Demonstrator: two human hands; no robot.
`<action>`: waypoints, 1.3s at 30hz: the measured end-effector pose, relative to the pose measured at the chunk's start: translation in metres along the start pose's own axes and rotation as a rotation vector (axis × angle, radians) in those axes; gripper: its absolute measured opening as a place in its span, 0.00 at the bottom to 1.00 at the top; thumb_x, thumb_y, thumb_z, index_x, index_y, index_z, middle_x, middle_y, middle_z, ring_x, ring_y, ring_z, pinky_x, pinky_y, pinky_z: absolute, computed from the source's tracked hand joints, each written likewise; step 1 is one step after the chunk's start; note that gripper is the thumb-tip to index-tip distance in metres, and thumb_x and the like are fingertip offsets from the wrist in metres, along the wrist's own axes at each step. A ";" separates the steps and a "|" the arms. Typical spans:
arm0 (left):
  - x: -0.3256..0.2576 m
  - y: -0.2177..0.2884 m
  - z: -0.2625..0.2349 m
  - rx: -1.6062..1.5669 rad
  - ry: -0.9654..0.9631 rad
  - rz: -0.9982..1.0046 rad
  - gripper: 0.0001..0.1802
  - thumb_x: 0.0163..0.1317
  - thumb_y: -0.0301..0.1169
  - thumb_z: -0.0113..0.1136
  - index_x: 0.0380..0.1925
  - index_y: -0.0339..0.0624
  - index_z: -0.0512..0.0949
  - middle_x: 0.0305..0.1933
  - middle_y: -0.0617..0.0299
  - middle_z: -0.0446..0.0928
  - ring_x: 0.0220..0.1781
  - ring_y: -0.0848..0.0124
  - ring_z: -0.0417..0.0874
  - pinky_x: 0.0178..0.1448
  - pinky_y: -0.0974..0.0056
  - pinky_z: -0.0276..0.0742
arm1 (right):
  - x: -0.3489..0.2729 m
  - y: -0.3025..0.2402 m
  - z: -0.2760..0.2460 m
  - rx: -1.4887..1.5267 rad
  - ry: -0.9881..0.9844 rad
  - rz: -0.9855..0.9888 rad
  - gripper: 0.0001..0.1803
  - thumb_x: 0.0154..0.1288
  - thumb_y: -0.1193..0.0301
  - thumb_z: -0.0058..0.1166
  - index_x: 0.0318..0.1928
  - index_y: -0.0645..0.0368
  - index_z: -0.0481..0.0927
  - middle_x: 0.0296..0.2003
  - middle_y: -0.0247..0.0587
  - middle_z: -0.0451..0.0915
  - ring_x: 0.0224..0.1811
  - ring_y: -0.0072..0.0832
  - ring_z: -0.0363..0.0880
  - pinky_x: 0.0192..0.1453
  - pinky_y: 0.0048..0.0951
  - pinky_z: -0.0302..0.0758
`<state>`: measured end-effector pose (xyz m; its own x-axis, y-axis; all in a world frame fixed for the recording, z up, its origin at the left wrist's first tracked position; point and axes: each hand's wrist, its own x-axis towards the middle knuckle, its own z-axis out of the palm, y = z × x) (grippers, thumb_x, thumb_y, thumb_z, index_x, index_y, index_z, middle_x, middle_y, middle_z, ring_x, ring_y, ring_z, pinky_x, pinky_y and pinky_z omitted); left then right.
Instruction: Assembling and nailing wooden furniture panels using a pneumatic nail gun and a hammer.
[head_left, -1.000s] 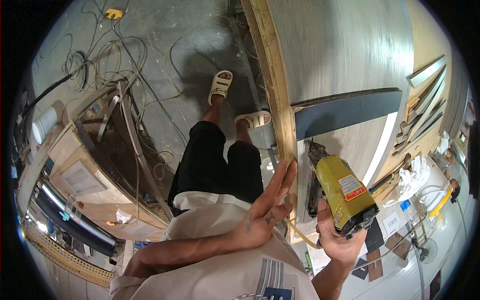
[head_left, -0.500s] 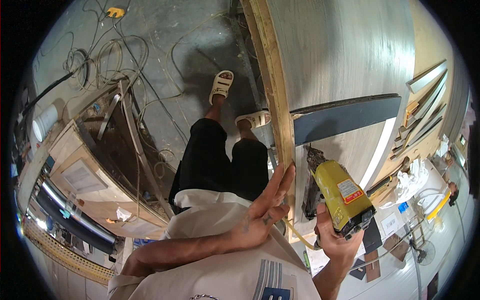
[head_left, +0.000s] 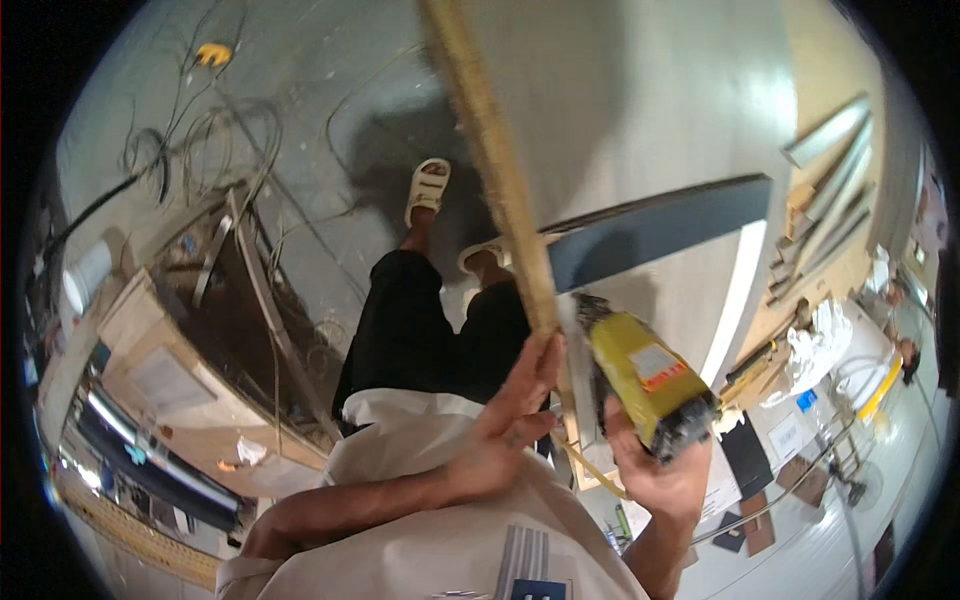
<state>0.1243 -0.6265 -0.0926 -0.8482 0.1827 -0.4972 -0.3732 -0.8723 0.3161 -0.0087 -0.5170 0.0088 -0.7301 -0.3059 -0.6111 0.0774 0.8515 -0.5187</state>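
Observation:
My right hand (head_left: pixel 665 485) is wrapped round a yellow nail gun (head_left: pixel 645 365) with a black end, which hangs over the grey board. A thin yellow hose (head_left: pixel 592 470) runs by that hand. Fingers stretched out, my left hand (head_left: pixel 505 425) lies against the near end of a long wooden edge strip (head_left: pixel 495 160) along the board's left side. Ahead of the nail gun, dark blue-grey strips (head_left: pixel 660 235) lie across the wood-grained board (head_left: pixel 690 110). My right fingertips are partly hidden under the tool.
Metal strips (head_left: pixel 840 190) lie on a tan board at the right, with white crumpled bags (head_left: pixel 820 340) nearer. Loose cables (head_left: pixel 205 140) and a yellow socket block (head_left: pixel 213 54) lie on the left floor. A wooden cabinet frame (head_left: pixel 190 360) stands left, beside a white bucket (head_left: pixel 88 275).
The whole view has shifted, with the board and strips now further left in it. The nail gun stays in my right hand, and my left hand remains at the wooden strip.

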 end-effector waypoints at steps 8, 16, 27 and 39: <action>0.010 0.033 0.013 0.744 0.274 0.008 0.39 0.67 0.28 0.50 0.74 0.37 0.45 0.76 0.45 0.49 0.76 0.55 0.53 0.76 0.53 0.47 | -0.002 0.049 -0.071 0.694 0.099 0.447 0.14 0.58 0.78 0.60 0.46 0.65 0.78 0.27 0.40 0.81 0.20 0.24 0.76 0.24 0.28 0.75; 0.144 0.049 0.079 2.076 -0.008 0.408 0.33 0.56 0.31 0.63 0.65 0.57 0.70 0.73 0.44 0.55 0.72 0.49 0.59 0.72 0.39 0.51 | 0.043 0.114 -0.130 0.797 0.292 0.430 0.15 0.63 0.72 0.63 0.45 0.67 0.75 0.21 0.37 0.75 0.14 0.24 0.72 0.16 0.27 0.70; 0.184 0.039 0.064 2.277 -0.177 0.322 0.28 0.61 0.39 0.62 0.62 0.75 0.73 0.77 0.46 0.50 0.78 0.48 0.49 0.76 0.38 0.40 | 0.045 0.112 -0.134 0.868 0.303 0.619 0.18 0.58 0.72 0.69 0.45 0.68 0.77 0.24 0.34 0.77 0.18 0.18 0.72 0.21 0.20 0.68; 0.184 0.041 0.058 2.306 -0.215 0.297 0.28 0.63 0.41 0.60 0.64 0.76 0.71 0.77 0.45 0.49 0.79 0.48 0.47 0.77 0.39 0.39 | 0.054 0.097 -0.133 0.869 0.333 0.869 0.21 0.54 0.72 0.72 0.45 0.68 0.79 0.29 0.36 0.81 0.24 0.18 0.76 0.28 0.20 0.73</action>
<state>-0.0688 -0.6026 -0.1238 -0.8946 0.3555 -0.2707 0.2005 0.8609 0.4677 -0.1305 -0.3942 0.0051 -0.3406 0.4385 -0.8317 0.9393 0.1205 -0.3212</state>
